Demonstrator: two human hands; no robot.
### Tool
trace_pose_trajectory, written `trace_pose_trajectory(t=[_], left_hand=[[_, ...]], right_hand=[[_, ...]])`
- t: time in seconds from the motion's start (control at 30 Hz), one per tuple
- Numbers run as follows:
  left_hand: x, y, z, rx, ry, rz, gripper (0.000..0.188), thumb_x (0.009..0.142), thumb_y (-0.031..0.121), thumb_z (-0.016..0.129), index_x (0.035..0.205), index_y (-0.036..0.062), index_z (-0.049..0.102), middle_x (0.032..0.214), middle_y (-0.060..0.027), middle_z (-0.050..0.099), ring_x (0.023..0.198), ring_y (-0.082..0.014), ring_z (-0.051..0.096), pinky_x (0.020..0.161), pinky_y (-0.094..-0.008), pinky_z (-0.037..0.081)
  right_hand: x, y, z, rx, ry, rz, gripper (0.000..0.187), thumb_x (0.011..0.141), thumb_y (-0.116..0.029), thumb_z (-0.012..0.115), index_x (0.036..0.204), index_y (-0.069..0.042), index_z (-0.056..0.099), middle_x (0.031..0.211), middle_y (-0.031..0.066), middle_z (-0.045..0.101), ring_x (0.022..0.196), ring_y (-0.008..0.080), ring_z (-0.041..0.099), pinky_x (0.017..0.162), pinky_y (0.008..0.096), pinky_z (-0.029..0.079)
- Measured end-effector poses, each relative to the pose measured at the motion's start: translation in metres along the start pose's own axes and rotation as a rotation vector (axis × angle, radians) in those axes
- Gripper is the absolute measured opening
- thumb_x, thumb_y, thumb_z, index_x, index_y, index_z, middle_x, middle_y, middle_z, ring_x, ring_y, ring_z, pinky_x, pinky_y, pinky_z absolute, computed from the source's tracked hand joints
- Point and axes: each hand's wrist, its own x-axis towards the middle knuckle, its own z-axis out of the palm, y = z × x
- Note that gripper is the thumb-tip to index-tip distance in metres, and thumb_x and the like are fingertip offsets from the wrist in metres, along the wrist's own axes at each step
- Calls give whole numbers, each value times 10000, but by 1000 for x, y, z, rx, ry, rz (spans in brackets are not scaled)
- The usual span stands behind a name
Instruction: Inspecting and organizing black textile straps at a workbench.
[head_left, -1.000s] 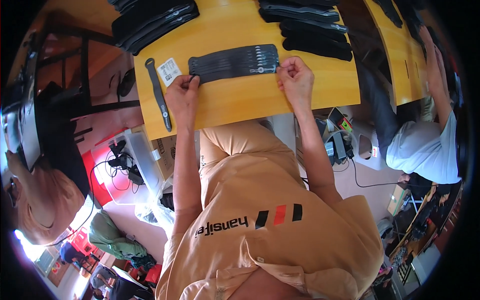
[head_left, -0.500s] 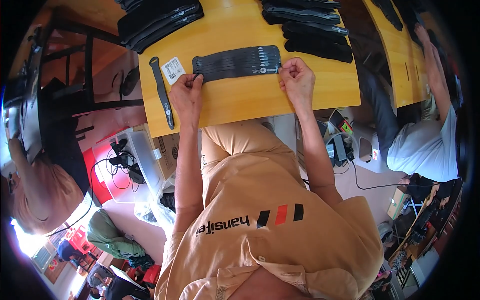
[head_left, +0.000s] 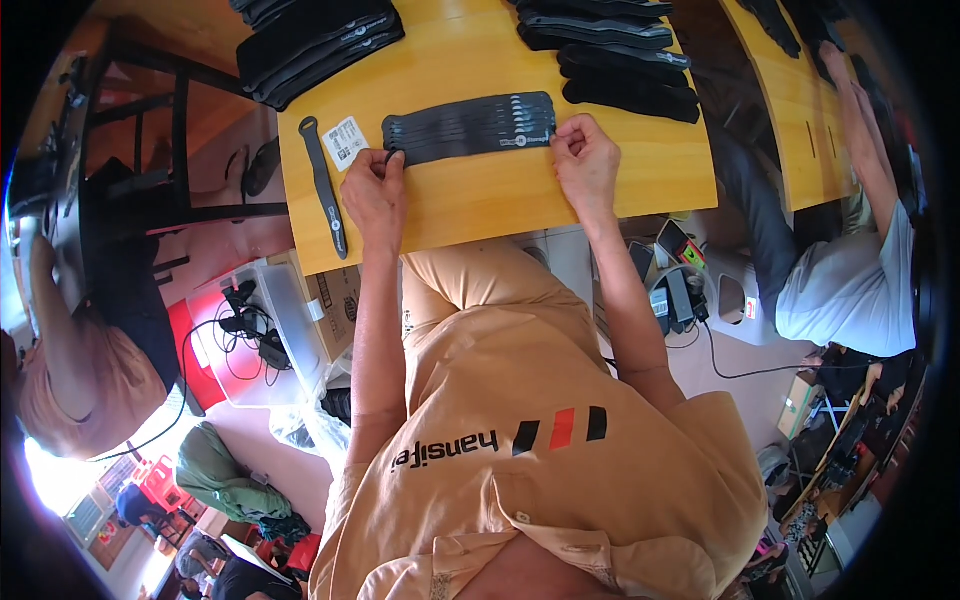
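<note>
Several black straps lie overlapped in a fanned row on the yellow wooden table, with pale curved marks near their right ends. At the row's near left corner my left hand pinches the end of the nearest strap. My right hand is closed with thumb and fingertips together on that strap's right end. One single black strap with a slotted, rounded end lies apart, left of my left hand. Between it and the row is a white printed label.
Stacks of black straps lie at the far left and far right of the table. A clear plastic bin with cables stands on the floor to the left. Co-workers sit on both sides, one in a white shirt.
My right hand has shifted slightly left, along with the right end of the strap row. My left hand keeps its place.
</note>
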Motion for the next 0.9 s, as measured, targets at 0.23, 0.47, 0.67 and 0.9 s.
trace_pose_trajectory(t=[0.23,0.47,0.67,0.9], left_hand=[[0,6,-2,42,11,11,248,778,213,694,832,-25,644,670,-113,634,610,-219,594,619,-326,460],[2,1,-2,-75,25,-28,201,733,146,737,782,-4,612,606,-95,594,564,-208,567,573,-317,447],[3,-3,-6,-59,78,80,234,722,138,749,829,-2,594,608,-94,581,553,-202,558,564,-318,442],[-3,3,-16,7,170,231,334,817,153,660,1085,-23,563,939,-173,616,865,-289,605,785,-375,463]], right_hand=[[-1,-4,1,-185,42,-157,62,715,30,594,754,-10,565,635,107,571,556,221,572,532,328,451],[-2,-7,1,-231,45,-186,53,709,27,578,749,-2,560,658,122,574,581,256,579,558,354,457],[2,-6,-2,-286,29,-209,64,713,30,572,773,6,567,671,132,561,601,266,578,575,355,463],[-8,-28,-14,-213,98,-225,116,769,18,566,875,-1,610,811,128,596,677,280,598,623,375,487]])
